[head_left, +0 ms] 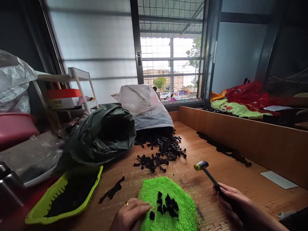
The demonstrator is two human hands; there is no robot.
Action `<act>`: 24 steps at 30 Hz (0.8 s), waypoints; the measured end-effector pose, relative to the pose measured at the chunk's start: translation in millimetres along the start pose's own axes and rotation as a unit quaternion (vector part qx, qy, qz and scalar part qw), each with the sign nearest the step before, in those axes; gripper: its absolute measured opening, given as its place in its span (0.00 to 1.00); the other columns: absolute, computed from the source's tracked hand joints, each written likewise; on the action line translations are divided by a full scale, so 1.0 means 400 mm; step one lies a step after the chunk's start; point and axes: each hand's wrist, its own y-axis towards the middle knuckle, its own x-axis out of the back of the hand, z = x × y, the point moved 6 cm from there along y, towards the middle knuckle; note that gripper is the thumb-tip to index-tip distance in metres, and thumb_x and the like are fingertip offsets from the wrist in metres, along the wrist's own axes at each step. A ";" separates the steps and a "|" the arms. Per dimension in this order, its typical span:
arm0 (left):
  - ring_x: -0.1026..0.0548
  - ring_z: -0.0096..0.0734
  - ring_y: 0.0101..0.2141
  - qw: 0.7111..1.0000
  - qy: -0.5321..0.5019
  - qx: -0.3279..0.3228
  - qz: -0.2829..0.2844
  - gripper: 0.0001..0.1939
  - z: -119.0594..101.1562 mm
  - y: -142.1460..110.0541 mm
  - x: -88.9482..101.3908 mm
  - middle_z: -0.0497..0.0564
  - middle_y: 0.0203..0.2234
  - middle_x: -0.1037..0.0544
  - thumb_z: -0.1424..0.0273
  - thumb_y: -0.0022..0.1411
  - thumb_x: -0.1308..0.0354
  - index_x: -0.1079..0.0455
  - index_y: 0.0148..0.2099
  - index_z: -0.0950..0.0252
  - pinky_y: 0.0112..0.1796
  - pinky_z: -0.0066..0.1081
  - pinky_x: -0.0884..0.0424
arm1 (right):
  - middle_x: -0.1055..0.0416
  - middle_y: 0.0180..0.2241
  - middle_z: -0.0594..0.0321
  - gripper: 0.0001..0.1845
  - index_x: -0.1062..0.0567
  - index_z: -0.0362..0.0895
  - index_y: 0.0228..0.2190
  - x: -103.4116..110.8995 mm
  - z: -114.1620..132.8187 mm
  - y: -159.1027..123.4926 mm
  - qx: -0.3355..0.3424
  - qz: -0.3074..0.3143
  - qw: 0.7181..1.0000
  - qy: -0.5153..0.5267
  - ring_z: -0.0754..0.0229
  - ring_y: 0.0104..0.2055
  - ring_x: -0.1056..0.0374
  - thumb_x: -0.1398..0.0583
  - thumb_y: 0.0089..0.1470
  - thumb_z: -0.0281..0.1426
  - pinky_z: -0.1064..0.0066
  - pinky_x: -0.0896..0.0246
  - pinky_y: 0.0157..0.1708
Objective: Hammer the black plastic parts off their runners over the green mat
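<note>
My right hand [232, 200] is closed round the dark handle of a small hammer [206, 171], whose metal head is raised above the wooden table [240, 179]. My left hand [130, 215], a ring on one finger, rests on the left edge of a bright green mat [183, 199] with its fingers curled together; I cannot make out anything in them. Several small black plastic pieces [167, 205] lie on the mat, just right of my left fingers.
A heap of black plastic parts [161, 149] spills from a white sack [146, 106]. A dark green bag [106, 134] lies beside it. A lime-green basket [64, 195] holds black pieces. A wooden board [252, 134] walls the right side. A white card [279, 179] lies near it.
</note>
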 end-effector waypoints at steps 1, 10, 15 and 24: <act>0.25 0.33 0.38 1.000 0.008 -0.001 -0.001 0.14 -0.005 0.014 0.000 0.51 0.38 0.22 0.75 0.59 0.52 0.29 0.44 0.60 0.40 0.32 0.29 | 0.45 0.15 0.73 0.20 0.36 0.44 0.28 0.000 0.002 -0.001 0.001 -0.003 1.000 -0.002 0.72 0.10 0.54 0.41 0.47 0.49 0.82 0.57 0.07; 0.26 0.33 0.38 0.997 -0.008 0.035 -0.062 0.15 0.007 0.031 -0.001 0.51 0.39 0.23 0.74 0.59 0.51 0.32 0.48 0.59 0.38 0.29 0.30 | 0.46 0.14 0.73 0.22 0.36 0.45 0.28 0.008 -0.007 0.008 -0.009 -0.002 1.000 -0.011 0.72 0.09 0.54 0.41 0.45 0.51 0.81 0.58 0.07; 0.26 0.30 0.33 0.991 -0.022 0.130 0.002 0.10 0.018 0.033 0.004 0.50 0.30 0.24 0.74 0.60 0.51 0.29 0.38 0.62 0.35 0.25 0.31 | 0.45 0.15 0.73 0.20 0.36 0.44 0.29 0.005 -0.007 0.004 -0.003 0.003 1.000 0.003 0.72 0.09 0.53 0.42 0.48 0.49 0.82 0.57 0.07; 0.32 0.29 0.25 0.946 0.031 0.301 0.113 0.09 0.063 0.092 -0.014 0.47 0.20 0.30 0.76 0.53 0.52 0.35 0.23 0.65 0.25 0.25 0.40 | 0.45 0.14 0.73 0.21 0.35 0.44 0.29 -0.003 -0.007 0.006 0.011 0.013 1.000 0.016 0.72 0.09 0.54 0.42 0.48 0.49 0.82 0.56 0.06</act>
